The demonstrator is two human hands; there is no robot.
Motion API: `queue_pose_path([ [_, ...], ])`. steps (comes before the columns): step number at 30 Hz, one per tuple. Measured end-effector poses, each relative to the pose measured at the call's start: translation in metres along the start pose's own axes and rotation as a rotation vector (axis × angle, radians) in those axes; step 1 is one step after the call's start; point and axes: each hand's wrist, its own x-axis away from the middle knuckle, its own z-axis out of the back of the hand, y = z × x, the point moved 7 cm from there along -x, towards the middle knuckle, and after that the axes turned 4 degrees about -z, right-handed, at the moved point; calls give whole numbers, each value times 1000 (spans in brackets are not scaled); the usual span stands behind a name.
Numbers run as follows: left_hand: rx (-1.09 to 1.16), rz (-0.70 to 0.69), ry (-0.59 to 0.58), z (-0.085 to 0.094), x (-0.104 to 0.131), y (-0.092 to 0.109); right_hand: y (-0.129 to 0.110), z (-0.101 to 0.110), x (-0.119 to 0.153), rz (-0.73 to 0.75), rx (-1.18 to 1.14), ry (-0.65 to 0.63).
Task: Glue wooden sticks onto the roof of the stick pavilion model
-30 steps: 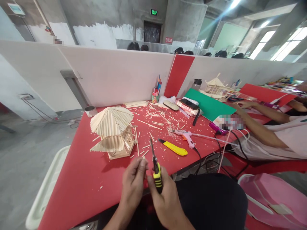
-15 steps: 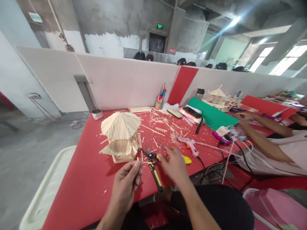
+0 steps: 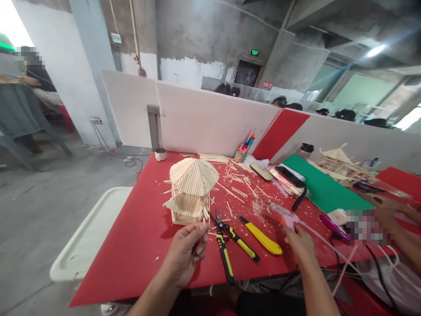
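The left hand (image 3: 188,251) pinches a small stick (image 3: 204,220), and the right hand (image 3: 301,244) curls round the glue gun (image 3: 289,218). Keep both hands off the tip, as it may be hot.

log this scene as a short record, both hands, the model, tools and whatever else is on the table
left hand: pinching what looks like a short stick
right hand: on the grip of a pink glue gun
model: small stick building with a peaked roof
tools lying down: cutters with handles spread, yellow knife right of them
loose bits: sticks and crumbs scattered on the red table
farther back: pen holder, green sheet
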Motion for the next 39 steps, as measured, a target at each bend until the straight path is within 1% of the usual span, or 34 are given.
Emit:
queue_pose_path([
  [3, 31, 47, -26, 0, -3, -4, -14, 7, 19, -42, -172, -64],
  [6, 36, 62, -51, -1, -7, -3, -43, 21, 40, -39, -345, -106],
  [7, 38, 64, -57, -1, -7, -2, -54, 28, 47, -27, -368, -84],
  [8, 42, 67, -63, -1, -8, -1, -67, 35, 53, 1, -346, -51],
  [9, 49, 74, -70, -2, -9, -1, -82, 40, 59, 61, -320, -41],
  [12, 88, 100, -88, -1, -11, -1, -127, 44, 74, 285, -233, -78],
  [14, 117, 116, -93, -1, -12, -3, -148, 44, 81, 381, -112, -11],
  [17, 149, 125, -100, -1, -14, -5, -169, 41, 88, 490, 43, 121],
  [19, 160, 124, -108, -2, -16, -5, -178, 36, 91, 555, 95, 151],
  [22, 178, 134, -110, -3, -16, -6, -186, 27, 97, 624, 171, 154],
  [27, 278, 221, -116, -6, -16, -11, -193, 19, 106, 716, 249, 176],
  [33, 340, 267, -118, -9, -19, -15, -195, 18, 108, 753, 342, 213],
  [39, 332, 266, -130, -13, -20, -15, -195, 19, 108, 774, 372, 236],
])
